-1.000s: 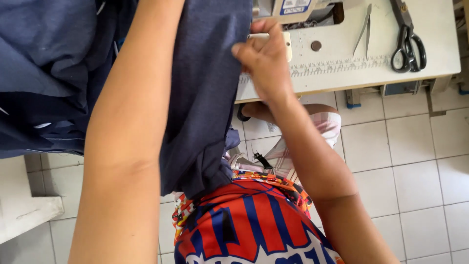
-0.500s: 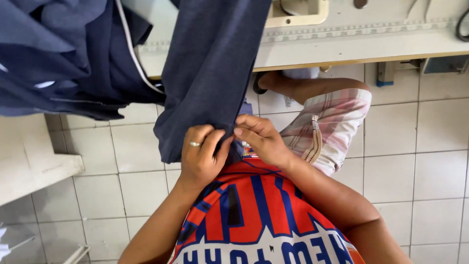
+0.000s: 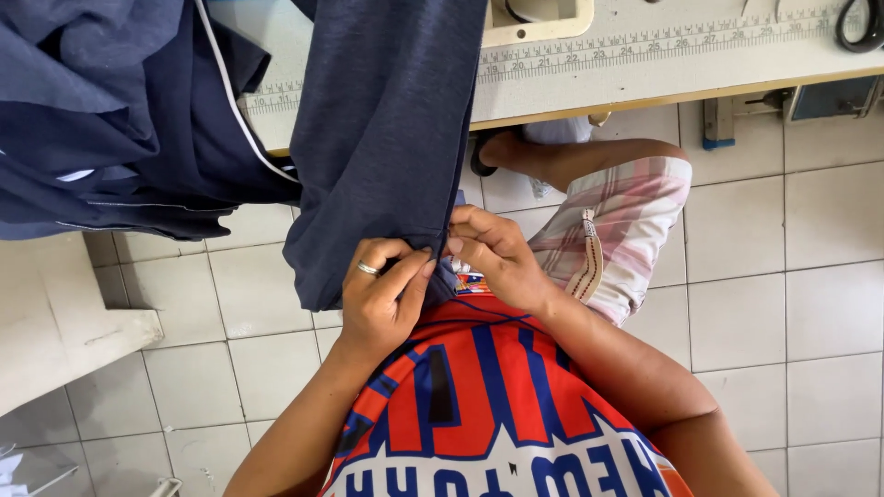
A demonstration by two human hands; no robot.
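Note:
A long piece of dark blue fabric (image 3: 387, 138) hangs from the white sewing table (image 3: 645, 64) down to my lap. My left hand (image 3: 382, 299), with a ring on one finger, pinches the fabric's lower edge. My right hand (image 3: 493, 253) grips the same edge just beside it, fingertips almost touching the left. Both hands sit close to my chest, above my orange and blue shirt (image 3: 479, 396).
A heap of dark blue garments (image 3: 101, 120) with white piping lies at the upper left. Scissors (image 3: 861, 23) rest at the table's far right. My knee in plaid shorts (image 3: 617, 230) sticks out under the table. A white bench (image 3: 55, 313) stands left on the tiled floor.
Both hands came down from the table top to the fabric's lower end near my lap. They now hold the hem closer together than half a second ago.

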